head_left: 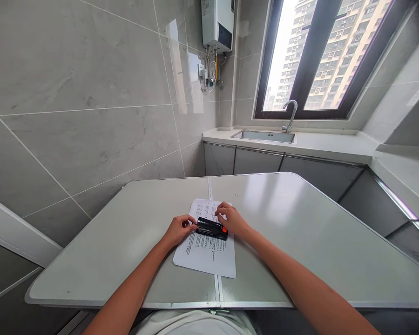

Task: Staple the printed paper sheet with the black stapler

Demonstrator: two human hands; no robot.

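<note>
A black stapler (209, 227) with an orange patch at its right end lies on a stack of printed paper (206, 266). Its long side runs across the text. My left hand (178, 230) is closed in a pinch, thumb and forefinger at the stapler's left end. Over the right end is my right hand (233, 219), its fingers curled in and its wrist beside the orange patch. Whatever may be between the right fingertips is too small to make out. The paper lies flat across the table's middle seam.
The pale folding table (282, 260) has a metal-edged seam down its centre. Beyond it stands a counter with a sink (265, 136) and a curved faucet (292, 114). A water heater (218, 25) hangs on the tiled wall (84, 74). A window (310, 60) is at the back right.
</note>
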